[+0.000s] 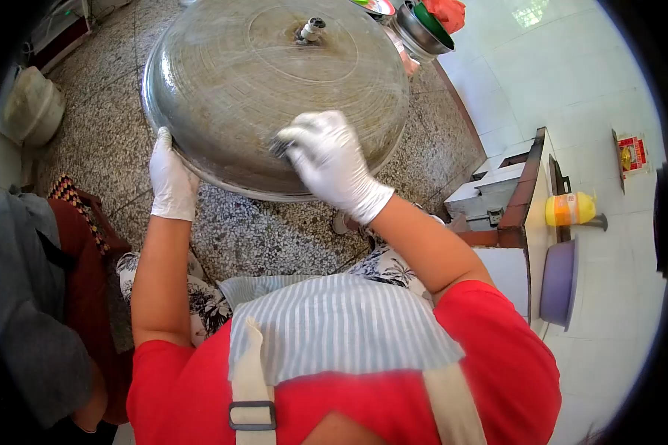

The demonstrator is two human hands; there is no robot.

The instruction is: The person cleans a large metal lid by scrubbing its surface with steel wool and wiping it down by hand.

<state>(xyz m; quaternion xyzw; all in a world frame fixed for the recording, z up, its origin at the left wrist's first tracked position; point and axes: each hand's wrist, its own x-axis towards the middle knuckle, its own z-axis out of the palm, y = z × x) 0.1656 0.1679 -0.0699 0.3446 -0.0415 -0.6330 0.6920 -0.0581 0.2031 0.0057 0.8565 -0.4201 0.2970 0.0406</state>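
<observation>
A large round metal lid (pixel 230 96) with a knob (pixel 312 30) near its far side fills the upper middle of the view. My left hand (pixel 172 178), in a white glove, grips the lid's near left rim, thumb up along the edge and the other fingers hidden beneath. My right hand (pixel 326 159), also gloved, is closed on a dark scouring pad (pixel 277 147) and presses it on the lid's near surface. Brownish stains and circular scratches mark the metal.
Another person (pixel 30 274) sits close on the left. A white bucket (pixel 35 107) stands at the upper left. Stacked bowls (pixel 423 30) are beyond the lid. At right are a brown-edged counter (pixel 518 200), a purple basin (pixel 558 285) and a yellow bottle (pixel 570 209).
</observation>
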